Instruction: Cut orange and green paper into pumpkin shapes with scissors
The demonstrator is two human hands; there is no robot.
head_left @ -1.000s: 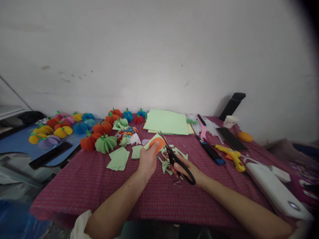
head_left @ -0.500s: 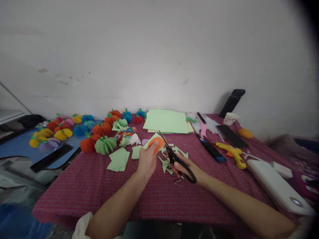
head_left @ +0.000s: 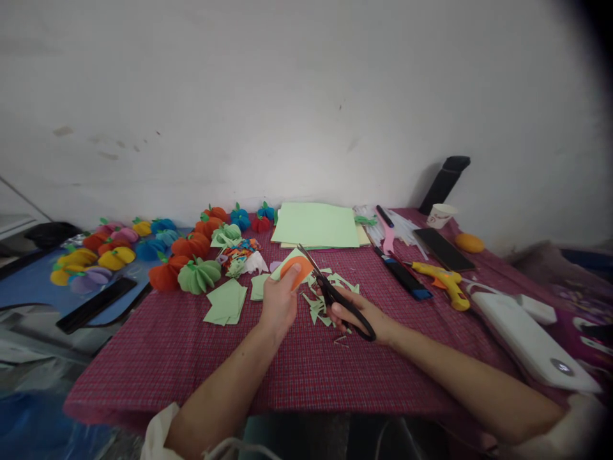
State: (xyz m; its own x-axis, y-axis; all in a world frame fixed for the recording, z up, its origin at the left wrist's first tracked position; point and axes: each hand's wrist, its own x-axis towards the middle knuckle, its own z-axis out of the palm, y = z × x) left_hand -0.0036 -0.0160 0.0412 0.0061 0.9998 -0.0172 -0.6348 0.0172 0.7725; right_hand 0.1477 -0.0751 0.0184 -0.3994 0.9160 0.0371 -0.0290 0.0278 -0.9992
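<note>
My left hand (head_left: pixel 279 301) pinches a folded light-green paper with an orange round template (head_left: pixel 295 268) on top, thumb pressed on the orange piece. My right hand (head_left: pixel 360 315) grips black scissors (head_left: pixel 335 295), fingers through the handles, blades pointing up-left along the orange piece's right edge. Green paper offcuts (head_left: pixel 330 286) lie on the red checked tablecloth (head_left: pixel 191 358) under and around both hands.
A stack of green sheets (head_left: pixel 316 225) lies at the back. Cut green squares (head_left: pixel 225 301) and several paper pumpkins (head_left: pixel 191 271) sit left. To the right are a yellow glue gun (head_left: pixel 443 281), a black phone (head_left: pixel 438 248), a paper cup (head_left: pixel 439 216) and a white device (head_left: pixel 524 338).
Both hands and the scissors stay in the same hold on the paper. The view has drifted slightly, so everything sits a little higher and further left.
</note>
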